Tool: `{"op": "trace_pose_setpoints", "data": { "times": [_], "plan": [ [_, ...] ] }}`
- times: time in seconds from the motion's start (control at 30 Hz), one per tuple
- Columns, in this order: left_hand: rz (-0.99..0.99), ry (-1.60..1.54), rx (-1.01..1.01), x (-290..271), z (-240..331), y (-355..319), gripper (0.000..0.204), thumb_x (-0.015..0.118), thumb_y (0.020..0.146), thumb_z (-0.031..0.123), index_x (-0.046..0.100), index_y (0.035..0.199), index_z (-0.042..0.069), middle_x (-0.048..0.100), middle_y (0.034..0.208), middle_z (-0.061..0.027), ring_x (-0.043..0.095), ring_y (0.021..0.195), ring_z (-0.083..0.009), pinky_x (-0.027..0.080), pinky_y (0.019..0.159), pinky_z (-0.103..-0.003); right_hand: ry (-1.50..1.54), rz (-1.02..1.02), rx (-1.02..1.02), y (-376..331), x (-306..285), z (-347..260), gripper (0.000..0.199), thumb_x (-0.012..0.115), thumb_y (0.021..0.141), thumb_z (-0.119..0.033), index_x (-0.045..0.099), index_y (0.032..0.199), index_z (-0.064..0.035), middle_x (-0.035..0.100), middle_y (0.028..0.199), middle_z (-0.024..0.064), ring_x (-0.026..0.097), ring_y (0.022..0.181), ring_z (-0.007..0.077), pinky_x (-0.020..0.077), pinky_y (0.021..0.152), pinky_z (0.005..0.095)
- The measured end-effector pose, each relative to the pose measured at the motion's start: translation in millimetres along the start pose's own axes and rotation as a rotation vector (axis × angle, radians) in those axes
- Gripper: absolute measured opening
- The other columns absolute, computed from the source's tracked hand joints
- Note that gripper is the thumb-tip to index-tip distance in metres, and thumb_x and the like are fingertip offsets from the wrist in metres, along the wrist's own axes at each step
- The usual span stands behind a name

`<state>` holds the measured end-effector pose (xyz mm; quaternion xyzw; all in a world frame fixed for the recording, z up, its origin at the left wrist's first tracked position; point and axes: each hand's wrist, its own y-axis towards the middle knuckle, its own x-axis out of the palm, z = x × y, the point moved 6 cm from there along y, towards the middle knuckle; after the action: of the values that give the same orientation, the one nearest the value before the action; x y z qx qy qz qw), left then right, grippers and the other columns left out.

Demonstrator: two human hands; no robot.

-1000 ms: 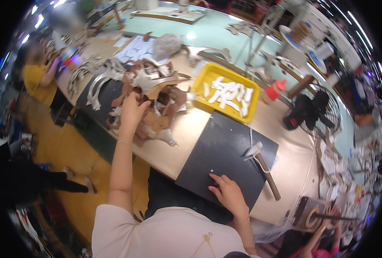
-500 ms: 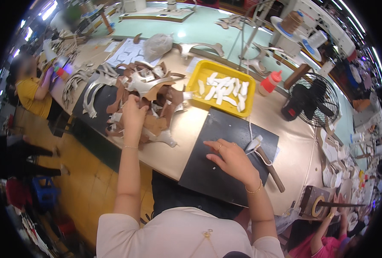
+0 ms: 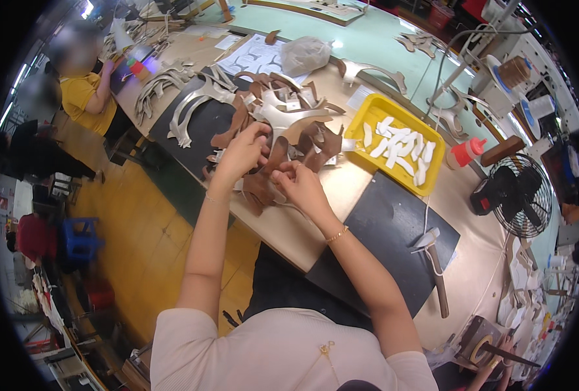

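Note:
A heap of curved cut leather pieces, brown on one side and pale silvery on the other (image 3: 289, 116), lies on the table in front of me. At its near left side my left hand (image 3: 242, 155) is closed, fingers curled at a brown leather piece (image 3: 277, 154). My right hand (image 3: 300, 189) pinches at the near side of the heap, close to my left hand, with thumb and fingers together at a leather piece. The exact edges held are partly hidden by my fingers and the overlapping pieces.
Right of the heap is a yellow tray (image 3: 437, 171) with several white strips. A hammer (image 3: 437, 274) rests on a dark board (image 3: 384, 225). Beyond are a red-capped bottle (image 3: 465, 152), a black fan (image 3: 518, 194) and a plastic bag (image 3: 305, 56). A co-worker in yellow (image 3: 84, 98) sits far left.
My right hand has moved left from above the dark board to the heap, and its fingers have closed. My left hand stays at the heap. The whole view has shifted.

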<state>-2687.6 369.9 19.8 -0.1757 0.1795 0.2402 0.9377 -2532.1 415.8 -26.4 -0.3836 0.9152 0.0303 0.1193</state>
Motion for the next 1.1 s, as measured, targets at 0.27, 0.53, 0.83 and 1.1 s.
{"op": "trace_pose_setpoints", "data": {
  "times": [0.27,0.53,0.83,1.1],
  "plan": [
    [-0.05,-0.071,0.072,-4.4,-0.3,0.4,0.032,0.045,0.099,0.004,0.054,0.129,0.003,0.065,0.092,-0.0071,0.064,0.078,-0.0131,0.051,0.068,-0.028,0.521,0.039,0.315,18.1,16.0,24.9,0.042,0.072,0.094,-0.027,0.051,0.121,-0.0018,0.062,0.099,0.0043,0.063,0.084,0.0128,0.0525,0.067,0.0261],
    [-0.193,-0.205,0.119,3.3,-15.7,4.8,0.031,0.05,0.099,0.003,0.051,0.13,0.009,0.065,0.098,-0.0025,0.058,0.094,-0.0078,0.046,0.085,-0.025,0.665,-0.05,0.415,25.4,24.8,28.7,0.024,0.068,0.098,-0.02,0.052,0.109,-0.0064,0.059,0.098,0.0016,0.056,0.083,0.0106,0.0504,0.067,0.0256],
    [-0.31,0.358,0.15,26.2,-20.8,-0.4,0.026,0.063,0.099,0.018,0.063,0.119,0.002,0.069,0.109,-0.0086,0.063,0.098,-0.0138,0.051,0.085,-0.031,1.139,-0.239,0.24,-10.8,-17.8,4.4,0.019,0.059,0.103,-0.019,0.046,0.115,-0.0114,0.068,0.104,0.0071,0.064,0.112,0.0209,0.0501,0.099,0.0378],
    [-0.205,0.123,0.193,29.3,-18.7,-5.2,0.06,0.071,0.094,0.027,0.047,0.147,0.008,0.065,0.126,-0.0123,0.063,0.11,-0.02,0.05,0.097,-0.033,1.246,-0.146,-0.092,-57.9,-131.2,-43.2,0.031,0.057,0.104,-0.021,0.047,0.131,-0.0104,0.063,0.089,0.0046,0.068,0.088,0.0198,0.0569,0.085,0.0418]
  ]
}}
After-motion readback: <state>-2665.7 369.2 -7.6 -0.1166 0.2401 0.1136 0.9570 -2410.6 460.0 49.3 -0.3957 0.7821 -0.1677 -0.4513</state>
